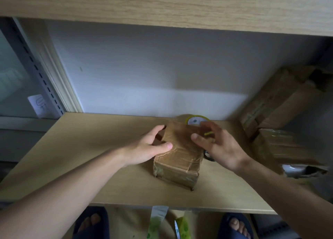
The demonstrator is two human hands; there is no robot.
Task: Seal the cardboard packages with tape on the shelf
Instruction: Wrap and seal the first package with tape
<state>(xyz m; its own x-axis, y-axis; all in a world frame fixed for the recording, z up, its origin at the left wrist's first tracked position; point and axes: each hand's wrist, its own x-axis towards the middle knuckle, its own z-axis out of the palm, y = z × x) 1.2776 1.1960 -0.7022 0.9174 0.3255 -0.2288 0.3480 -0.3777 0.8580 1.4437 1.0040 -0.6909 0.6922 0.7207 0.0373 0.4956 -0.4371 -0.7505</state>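
Two hands on a taped cardboard package on a wooden shelf

The left hand point(151, 146) grips the left side of the small cardboard package point(178, 154), with its thumb lying on the top and the fingers curled around the far left edge. The right hand point(216, 145) is over the right side of the package with loosely spread fingers; it is blurred, so I cannot tell if it touches the top. Behind the package, at the wall, stands a roll of tape point(196, 120), partly hidden. More cardboard boxes point(281, 101) lean at the right end of the shelf point(90, 148). Below the shelf edge two feet in dark blue slippers point(91, 222) are seen.
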